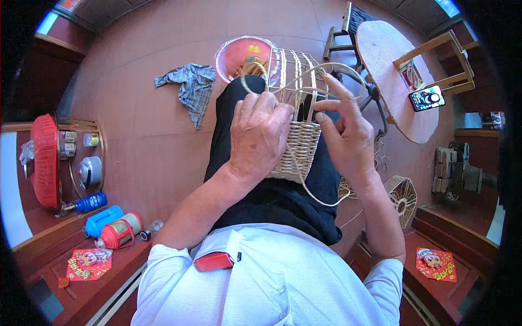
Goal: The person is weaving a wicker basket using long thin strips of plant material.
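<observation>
A half-woven straw basket (304,141) with an upper wire frame (280,65) rests on my lap in dark trousers. My left hand (258,133) is closed on its left side, thumb near the top of the weaving. Pale cord (329,204) loops above the frame and hangs down past the left hand onto my lap. My right hand (348,133) is at the basket's right side, index finger raised by the upper loop, other fingertips near the uprights, fingers apart; whether they touch is unclear.
A pink basin (228,51) and checked shirt (185,81) lie ahead. At right stand an oval table (375,49) with a phone (427,99), a dark stool (340,32) and a round woven piece (401,198). A red-covered rack (43,160) and flasks (117,232) sit left.
</observation>
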Motion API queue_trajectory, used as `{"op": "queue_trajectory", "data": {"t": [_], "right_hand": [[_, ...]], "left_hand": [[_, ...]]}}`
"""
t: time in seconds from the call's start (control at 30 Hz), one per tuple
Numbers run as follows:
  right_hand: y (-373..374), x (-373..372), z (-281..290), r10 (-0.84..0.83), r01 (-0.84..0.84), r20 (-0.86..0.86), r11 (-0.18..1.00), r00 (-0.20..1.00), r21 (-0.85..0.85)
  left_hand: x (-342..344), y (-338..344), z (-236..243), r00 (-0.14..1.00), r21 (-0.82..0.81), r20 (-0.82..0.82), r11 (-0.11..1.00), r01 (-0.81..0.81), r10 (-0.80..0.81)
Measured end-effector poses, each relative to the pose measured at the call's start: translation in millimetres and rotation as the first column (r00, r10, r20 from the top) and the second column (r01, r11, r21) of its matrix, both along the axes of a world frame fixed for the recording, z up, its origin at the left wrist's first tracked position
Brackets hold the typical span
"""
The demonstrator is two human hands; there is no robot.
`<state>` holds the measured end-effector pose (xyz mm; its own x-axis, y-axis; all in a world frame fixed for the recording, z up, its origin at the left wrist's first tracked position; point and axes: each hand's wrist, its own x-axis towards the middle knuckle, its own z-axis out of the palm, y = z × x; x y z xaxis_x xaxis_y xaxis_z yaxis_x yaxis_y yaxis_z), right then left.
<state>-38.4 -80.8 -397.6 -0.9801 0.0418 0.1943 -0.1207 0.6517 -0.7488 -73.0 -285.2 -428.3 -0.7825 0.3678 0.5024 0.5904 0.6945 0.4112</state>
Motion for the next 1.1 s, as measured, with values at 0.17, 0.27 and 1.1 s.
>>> {"op": "queue_trajectory", "data": {"t": [0.17, 0.27, 1.1], "right_hand": [[-11.0, -9.2, -10.7, 0.091, -0.077, -0.114, 0.990, 0.989, 0.120], [-20.3, -10.9, -9.1, 0.128, -0.116, -0.067, 0.980, 0.989, 0.163], [26.0, 9.6, -38.1, 0.032, 0.157, 0.240, 0.672, 0.970, -0.724]], "left_hand": [[8.6, -3.3, 7.3, 0.961, 0.039, 0.275, 0.999, 0.028, -0.037], [7.8, -1.6, 24.8, 0.782, -0.039, 0.623, 0.999, 0.001, 0.023], [5.0, 7.5, 5.8, 0.983, 0.055, 0.058, 0.983, 0.173, -0.176]]}}
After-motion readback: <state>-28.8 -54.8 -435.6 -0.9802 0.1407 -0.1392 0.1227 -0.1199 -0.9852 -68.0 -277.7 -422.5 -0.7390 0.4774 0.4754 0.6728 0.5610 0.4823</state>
